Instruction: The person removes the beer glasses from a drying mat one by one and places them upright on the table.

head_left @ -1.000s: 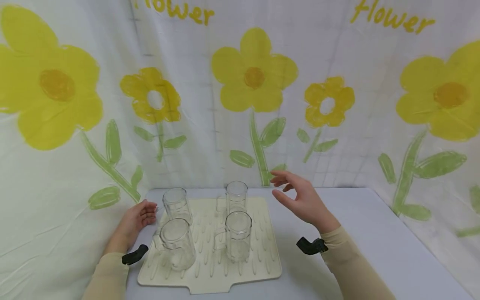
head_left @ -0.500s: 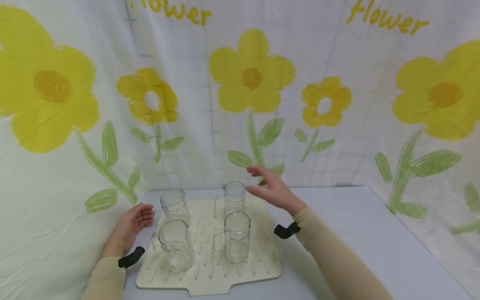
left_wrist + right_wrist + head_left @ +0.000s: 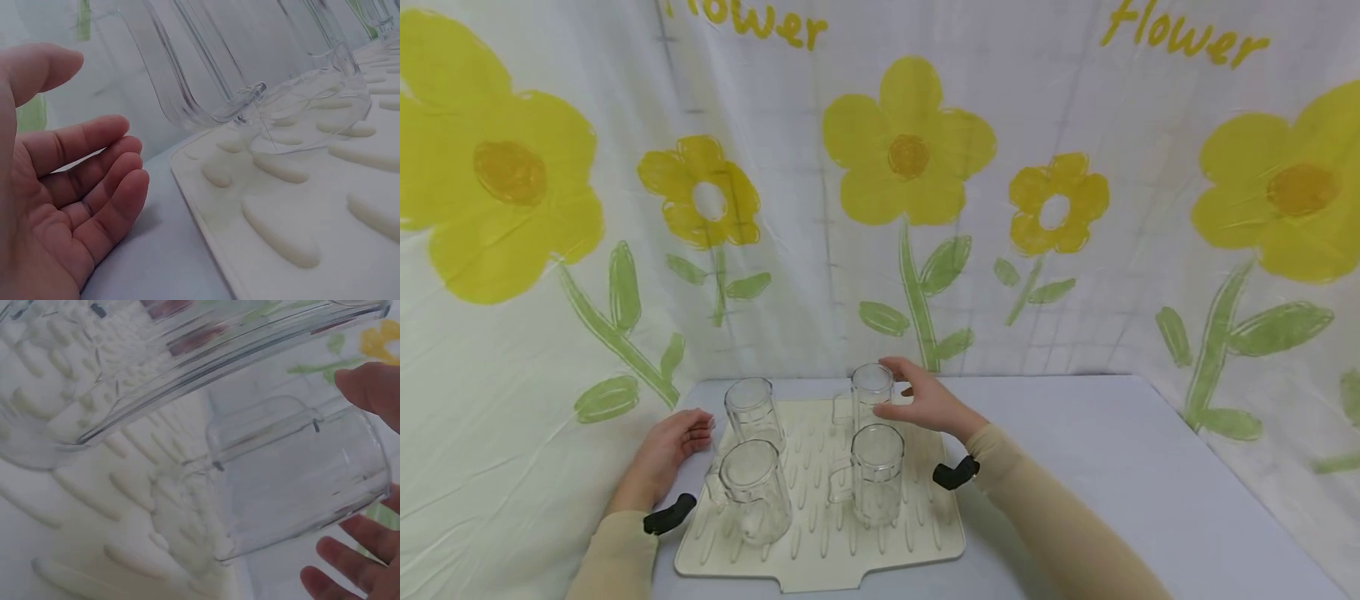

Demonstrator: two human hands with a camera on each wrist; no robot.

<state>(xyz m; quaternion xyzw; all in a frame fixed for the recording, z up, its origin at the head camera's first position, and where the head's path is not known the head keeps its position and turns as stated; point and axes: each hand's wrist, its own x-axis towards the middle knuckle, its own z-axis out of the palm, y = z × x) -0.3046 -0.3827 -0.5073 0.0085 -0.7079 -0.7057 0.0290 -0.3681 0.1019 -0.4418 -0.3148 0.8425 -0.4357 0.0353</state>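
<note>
Clear glass mugs stand upright on a cream draining mat: back left point(image 3: 752, 408), front left point(image 3: 756, 496), front right point(image 3: 877, 479) and back right point(image 3: 868, 400). My right hand point(image 3: 928, 404) is at the back right mug, thumb on the near side and fingers behind it. In the right wrist view the fingers point(image 3: 353, 562) are spread beside this mug point(image 3: 300, 475), not closed round it; whether the thumb touches the glass I cannot tell. Left of the mat, my left hand point(image 3: 666, 446) lies palm sideways, loosely curled and holding nothing, apart from the nearby mug point(image 3: 250, 69).
The ribbed draining mat point(image 3: 812, 533) has a spout tab at its front edge. It lies on a pale table point(image 3: 1075, 500). A white curtain point(image 3: 790, 308) painted with yellow flowers hangs behind and at both sides. The mug handles point left.
My right hand has come leftward and down from beyond the mat's right side to the back right mug. The left hand and all the mugs stay in place.
</note>
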